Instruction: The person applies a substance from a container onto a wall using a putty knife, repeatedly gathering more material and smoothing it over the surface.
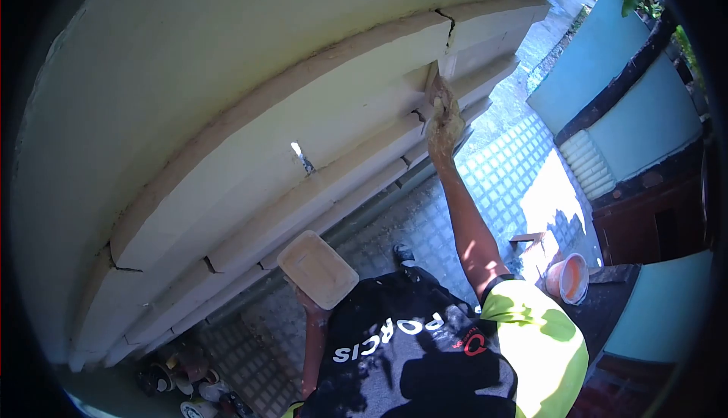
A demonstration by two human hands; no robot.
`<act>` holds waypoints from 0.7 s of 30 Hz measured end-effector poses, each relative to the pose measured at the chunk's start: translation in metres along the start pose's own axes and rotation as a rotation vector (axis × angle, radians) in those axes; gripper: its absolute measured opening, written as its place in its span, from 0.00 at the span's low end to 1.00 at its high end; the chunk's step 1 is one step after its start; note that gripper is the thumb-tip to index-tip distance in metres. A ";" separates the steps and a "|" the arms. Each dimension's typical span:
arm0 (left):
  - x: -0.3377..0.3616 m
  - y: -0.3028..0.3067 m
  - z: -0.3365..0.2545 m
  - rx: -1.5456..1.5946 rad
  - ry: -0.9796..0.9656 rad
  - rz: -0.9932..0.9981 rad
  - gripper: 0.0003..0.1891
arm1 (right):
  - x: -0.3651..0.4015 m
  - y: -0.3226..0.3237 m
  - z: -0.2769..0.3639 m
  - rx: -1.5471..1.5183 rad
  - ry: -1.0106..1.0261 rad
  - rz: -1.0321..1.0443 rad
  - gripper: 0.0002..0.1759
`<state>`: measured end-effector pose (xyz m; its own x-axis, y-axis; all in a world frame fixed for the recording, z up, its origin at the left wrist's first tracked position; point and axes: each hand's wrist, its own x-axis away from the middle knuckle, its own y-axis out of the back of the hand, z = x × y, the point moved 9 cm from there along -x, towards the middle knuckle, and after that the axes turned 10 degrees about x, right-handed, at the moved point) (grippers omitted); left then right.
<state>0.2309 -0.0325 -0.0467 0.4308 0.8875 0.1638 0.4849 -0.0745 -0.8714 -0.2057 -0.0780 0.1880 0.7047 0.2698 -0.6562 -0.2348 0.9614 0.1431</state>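
Note:
My right hand (pixel 445 118) is raised against the stepped plaster moulding (pixel 334 62), its fingers closed round a flat, thin tool (pixel 432 78) that touches the moulding near a crack. Lower down, my left hand (pixel 309 301) holds a shallow rectangular tray (pixel 318 269) from beneath at its near edge. Pale, whitish residue coats the tray's inside. Dark cracks cross the moulding in several places, and a small bright hole (pixel 301 156) shows in its middle part.
An orange-lined bucket (pixel 567 279) stands at the right, near a small wooden piece (pixel 529 237). Light-blue panels (pixel 607 62) and a dark pole are beyond. Several containers (pixel 199 407) sit at the lower left on the patterned floor (pixel 500 162).

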 end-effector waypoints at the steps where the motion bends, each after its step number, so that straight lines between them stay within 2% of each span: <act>1: 0.001 -0.004 -0.002 -0.012 -0.007 0.003 0.44 | 0.011 -0.008 0.018 -0.092 0.027 0.063 0.18; 4: 0.001 -0.014 -0.004 -0.031 -0.023 0.005 0.44 | 0.042 -0.013 0.029 -0.005 0.149 0.157 0.16; 5: 0.001 -0.014 -0.004 -0.031 -0.019 0.001 0.44 | 0.042 -0.011 0.017 0.030 0.047 0.220 0.17; 8: 0.003 -0.008 -0.007 -0.014 -0.034 -0.042 0.45 | 0.007 0.015 0.014 0.053 -0.044 0.100 0.18; 9: 0.003 -0.006 -0.007 -0.003 -0.044 -0.059 0.45 | -0.004 0.019 0.009 0.002 -0.007 0.036 0.20; 12: 0.002 -0.013 -0.009 0.024 -0.052 -0.036 0.44 | -0.003 0.001 0.021 0.038 0.112 0.060 0.19; 13: 0.001 -0.009 -0.008 0.028 -0.040 -0.018 0.44 | 0.007 -0.013 0.021 0.075 0.091 0.158 0.19; 16: 0.001 0.005 -0.006 0.014 -0.033 -0.014 0.45 | 0.030 -0.010 0.036 0.024 0.236 0.145 0.19; 17: 0.003 0.006 -0.008 -0.009 -0.046 -0.045 0.44 | 0.025 -0.005 0.025 0.102 0.081 0.245 0.18; 20: 0.007 0.024 -0.011 -0.057 -0.062 -0.099 0.43 | 0.000 0.013 -0.033 0.026 -0.098 0.071 0.19; 21: 0.008 0.028 -0.011 -0.069 -0.059 -0.108 0.42 | -0.005 0.008 -0.033 0.004 -0.062 0.068 0.19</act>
<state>0.2562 -0.0323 -0.0646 0.3286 0.9170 0.2261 0.5784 -0.0062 -0.8157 -0.2329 -0.0729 0.1681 0.7275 0.3373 -0.5974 -0.2811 0.9409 0.1890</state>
